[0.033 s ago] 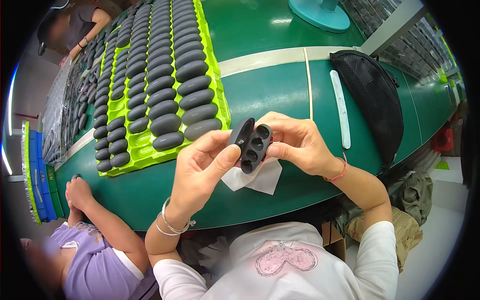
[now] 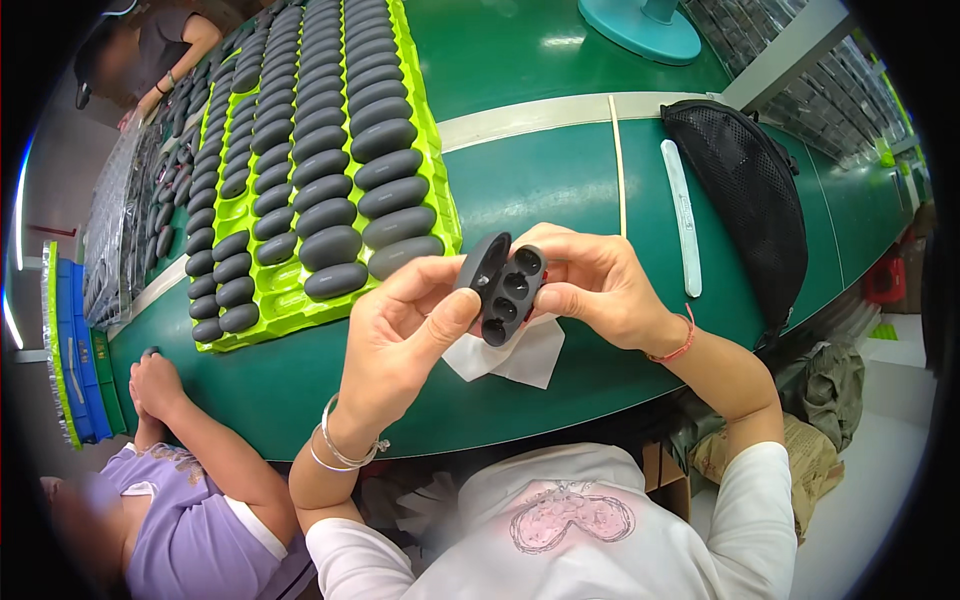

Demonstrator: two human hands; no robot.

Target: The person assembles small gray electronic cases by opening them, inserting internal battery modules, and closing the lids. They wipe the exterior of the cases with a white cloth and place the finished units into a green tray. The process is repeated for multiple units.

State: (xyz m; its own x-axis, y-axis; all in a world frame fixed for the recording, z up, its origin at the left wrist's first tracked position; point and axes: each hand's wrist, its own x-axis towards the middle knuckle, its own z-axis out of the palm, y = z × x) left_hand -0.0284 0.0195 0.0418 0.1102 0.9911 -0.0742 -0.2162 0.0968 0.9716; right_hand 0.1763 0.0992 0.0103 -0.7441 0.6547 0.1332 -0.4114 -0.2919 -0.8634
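A dark grey earbud charging case [image 2: 508,300] is held up over the green table with its lid open. Several round black hollows run along its inner face. My left hand [image 2: 400,335] grips the lid side, its thumb pressed on the lid's edge. My right hand [image 2: 600,290] pinches the other side, where a bit of red shows by the fingers. Behind and below the case lies a white cloth [image 2: 535,355]. A lime-green tray [image 2: 275,320] with columns of similar dark rounded cases stands to the left, a few of its slots bare.
A black mesh bag [image 2: 740,190] and a pale flat strip [image 2: 682,220] lie at the right. A turquoise round base [image 2: 650,35] stands at the back. One co-worker's clasped hands [image 2: 157,385] rest at the left edge; another person [image 2: 165,60] works far left near clear plastic trays [image 2: 120,235].
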